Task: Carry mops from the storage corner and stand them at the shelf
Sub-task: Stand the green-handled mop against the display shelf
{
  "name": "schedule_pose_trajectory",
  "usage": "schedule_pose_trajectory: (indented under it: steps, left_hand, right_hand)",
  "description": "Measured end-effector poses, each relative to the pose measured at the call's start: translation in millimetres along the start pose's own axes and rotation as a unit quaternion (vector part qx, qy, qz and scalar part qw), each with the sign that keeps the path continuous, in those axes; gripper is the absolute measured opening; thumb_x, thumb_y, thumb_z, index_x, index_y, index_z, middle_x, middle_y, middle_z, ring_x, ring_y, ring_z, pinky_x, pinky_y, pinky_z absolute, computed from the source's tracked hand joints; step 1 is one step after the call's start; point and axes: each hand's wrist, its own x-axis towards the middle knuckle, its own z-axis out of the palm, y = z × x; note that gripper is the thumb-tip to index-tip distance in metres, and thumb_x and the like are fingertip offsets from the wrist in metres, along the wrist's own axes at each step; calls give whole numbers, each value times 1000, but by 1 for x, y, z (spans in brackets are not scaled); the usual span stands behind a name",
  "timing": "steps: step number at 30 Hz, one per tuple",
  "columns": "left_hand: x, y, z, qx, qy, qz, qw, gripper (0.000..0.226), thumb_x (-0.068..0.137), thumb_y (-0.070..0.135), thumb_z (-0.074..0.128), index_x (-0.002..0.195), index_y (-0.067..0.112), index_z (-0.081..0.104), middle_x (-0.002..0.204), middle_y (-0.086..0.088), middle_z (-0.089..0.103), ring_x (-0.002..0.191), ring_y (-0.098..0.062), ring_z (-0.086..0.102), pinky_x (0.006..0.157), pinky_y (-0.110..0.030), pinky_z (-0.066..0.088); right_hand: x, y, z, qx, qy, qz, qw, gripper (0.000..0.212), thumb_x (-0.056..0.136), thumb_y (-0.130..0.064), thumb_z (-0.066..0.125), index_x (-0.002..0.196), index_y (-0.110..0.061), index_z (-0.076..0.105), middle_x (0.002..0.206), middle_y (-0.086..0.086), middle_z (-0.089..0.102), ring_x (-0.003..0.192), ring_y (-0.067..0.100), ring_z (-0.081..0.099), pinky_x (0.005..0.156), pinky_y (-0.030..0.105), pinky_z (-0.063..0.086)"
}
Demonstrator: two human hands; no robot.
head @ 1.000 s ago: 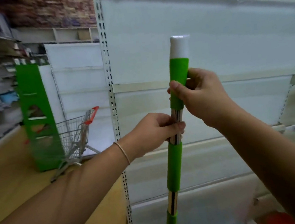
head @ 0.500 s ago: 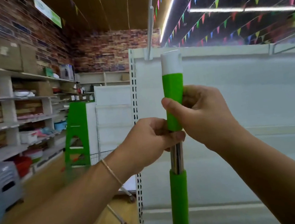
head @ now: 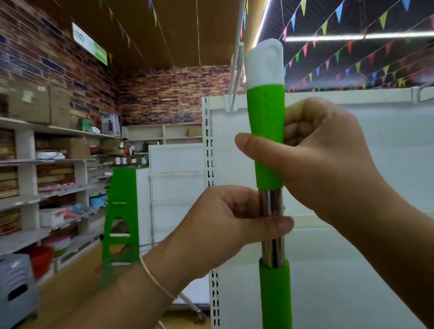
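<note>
Two hands, left hand (head: pixel 217 219) and right hand (head: pixel 327 161), around one mop handle (head: pixel 268 136).

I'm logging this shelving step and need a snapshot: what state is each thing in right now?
Green-and-chrome mop handle with white cap: upright, held in both hands.
Left hand: gripping the chrome section.
Right hand: gripping the upper green sleeve.
White metal shelf unit: backboard bare where visible.
Green step ladder: standing open.
Cardboard boxes: closed, on the top wall shelf.
</note>
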Motion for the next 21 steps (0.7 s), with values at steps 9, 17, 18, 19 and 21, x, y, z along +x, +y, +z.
schedule_pose_trajectory:
  steps: [9, 17, 18, 19, 21]
  left_hand:
    - [-6, 27, -13, 32, 17, 41, 998, 27, 68, 19, 74, 87, 1, 76, 83, -17, 75, 77, -28, 72, 71, -26, 59]
    - [-1, 35, -24, 40, 12, 32, 999, 27, 69, 16, 71, 88, -2, 75, 87, -21, 73, 79, -38, 69, 62, -25, 56]
    - [1, 33, -25, 37, 13, 28, 999, 27, 69, 15, 70, 89, -2, 75, 87, -21, 73, 82, -41, 69, 64, -29, 56]
    - [2, 32, -26, 36, 15, 25, 999, 26, 69, 15, 70, 89, -2, 75, 88, -21, 73, 84, -42, 69, 65, -31, 57]
    - [4, 28, -27, 39, 19, 17, 999, 24, 71, 13, 72, 90, -2, 74, 88, -20, 73, 82, -40, 69, 66, -32, 57]
  right_hand:
    - [11, -13, 12, -18, 35, -50, 998, 37, 71, -31, 89, 79, -9, 60, 68, 11, 67, 61, 23, 68, 56, 48, 56]
    - [25, -11, 25, -56, 67, -65, 994, 50, 68, -37, 88, 82, -1, 56, 69, 16, 64, 64, 32, 65, 56, 47, 53]
    - [26, -10, 26, -57, 67, -58, 994, 49, 68, -37, 88, 82, -2, 56, 67, 13, 64, 63, 29, 66, 57, 47, 54]
    - [27, -8, 27, -60, 66, -51, 995, 47, 68, -36, 88, 81, -4, 56, 65, 9, 64, 63, 27, 66, 58, 46, 55]
    - [28, -4, 30, -73, 63, -43, 994, 45, 68, -36, 87, 81, -6, 57, 65, 8, 63, 64, 25, 65, 60, 45, 55]
